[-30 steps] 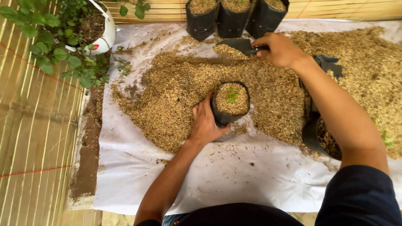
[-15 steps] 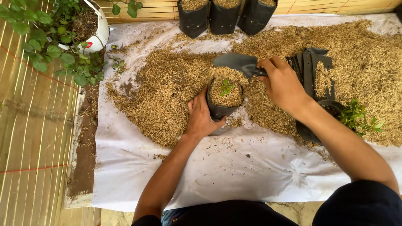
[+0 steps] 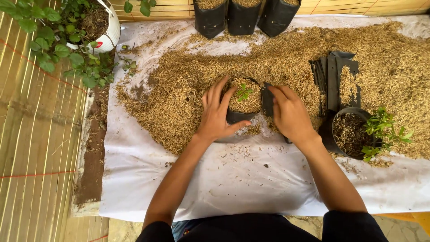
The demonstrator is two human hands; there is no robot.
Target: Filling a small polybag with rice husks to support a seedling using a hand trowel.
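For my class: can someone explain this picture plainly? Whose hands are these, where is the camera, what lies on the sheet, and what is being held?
The camera sits on a person's head and looks down, so both arms are that person's own. The left hand cups a small black grow bag filled with husks, with a tiny seedling in it. The right hand rests against the bag's other side. Underneath lies a white sheet strewn with a heap of tan husks. At the far edge stand three filled black bags; to the right lie flat empty bags and a leafy potted plant.
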